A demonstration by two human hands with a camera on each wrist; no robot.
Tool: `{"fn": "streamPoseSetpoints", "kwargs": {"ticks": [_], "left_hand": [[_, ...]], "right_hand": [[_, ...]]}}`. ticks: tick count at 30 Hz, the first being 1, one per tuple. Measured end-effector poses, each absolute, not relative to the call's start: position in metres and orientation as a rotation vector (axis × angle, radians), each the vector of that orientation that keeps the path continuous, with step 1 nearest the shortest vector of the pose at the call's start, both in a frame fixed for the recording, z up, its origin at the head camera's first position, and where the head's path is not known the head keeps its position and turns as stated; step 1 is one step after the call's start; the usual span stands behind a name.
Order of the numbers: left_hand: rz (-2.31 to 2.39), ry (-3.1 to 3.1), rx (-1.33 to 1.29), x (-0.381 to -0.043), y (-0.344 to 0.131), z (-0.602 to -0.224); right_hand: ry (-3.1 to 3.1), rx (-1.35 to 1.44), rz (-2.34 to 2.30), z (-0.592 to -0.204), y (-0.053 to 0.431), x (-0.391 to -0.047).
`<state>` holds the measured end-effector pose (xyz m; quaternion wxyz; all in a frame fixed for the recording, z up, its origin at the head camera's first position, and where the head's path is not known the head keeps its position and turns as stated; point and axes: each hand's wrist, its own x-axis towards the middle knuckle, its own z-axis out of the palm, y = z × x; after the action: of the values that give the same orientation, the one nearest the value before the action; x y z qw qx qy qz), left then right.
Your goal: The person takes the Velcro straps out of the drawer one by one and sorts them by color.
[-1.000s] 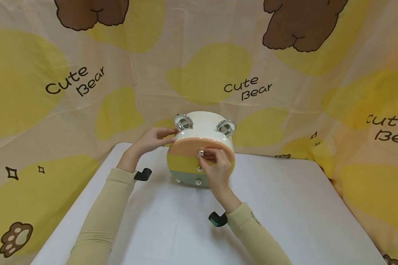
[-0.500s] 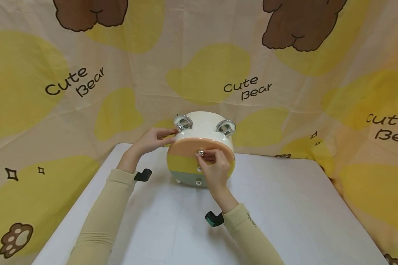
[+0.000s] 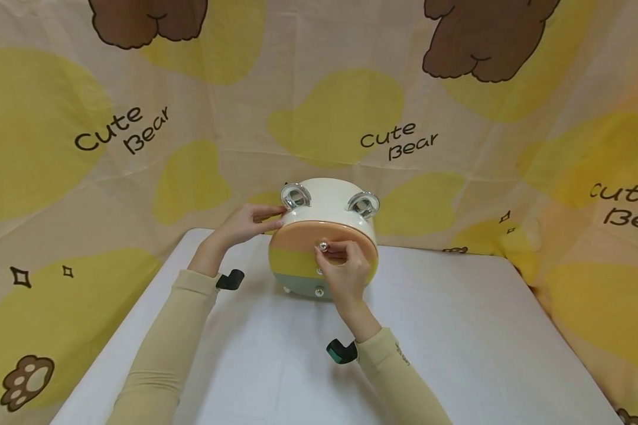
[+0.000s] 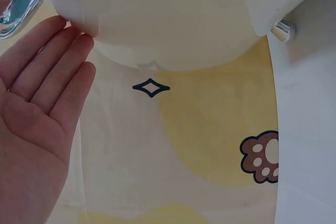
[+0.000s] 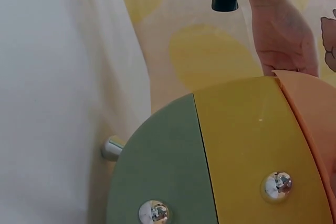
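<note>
Right hand [image 3: 347, 273] pinches the top knob [image 3: 323, 247] on that drawer box [image 3: 304, 258] mid-frame, left hand [image 3: 243, 225] just rests straight fingers on its side. Bracing's pretty light imo, so a sticky orange drawer [image 3: 296, 237] could drag everything forward.

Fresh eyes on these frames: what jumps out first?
First, the rounded white, orange, yellow and green drawer box on the white table, two silver rings rising near its top. Next, the right hand pinching the top silver knob while the left hand touches the box's side. Behind it hangs cloth lettered "Cute Bear".
</note>
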<state>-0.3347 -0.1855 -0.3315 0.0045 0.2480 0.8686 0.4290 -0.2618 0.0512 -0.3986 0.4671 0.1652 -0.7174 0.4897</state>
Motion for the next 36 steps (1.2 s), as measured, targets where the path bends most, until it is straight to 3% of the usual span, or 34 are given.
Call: {"fn": "streamPoseSetpoints", "kwargs": {"ticks": [36], "left_hand": [[1.329,2.687,0.762,-0.334,-0.186,-0.33]], "right_hand": [[-1.759,0.487,1.288,-0.4,0.06,-0.224]]}}
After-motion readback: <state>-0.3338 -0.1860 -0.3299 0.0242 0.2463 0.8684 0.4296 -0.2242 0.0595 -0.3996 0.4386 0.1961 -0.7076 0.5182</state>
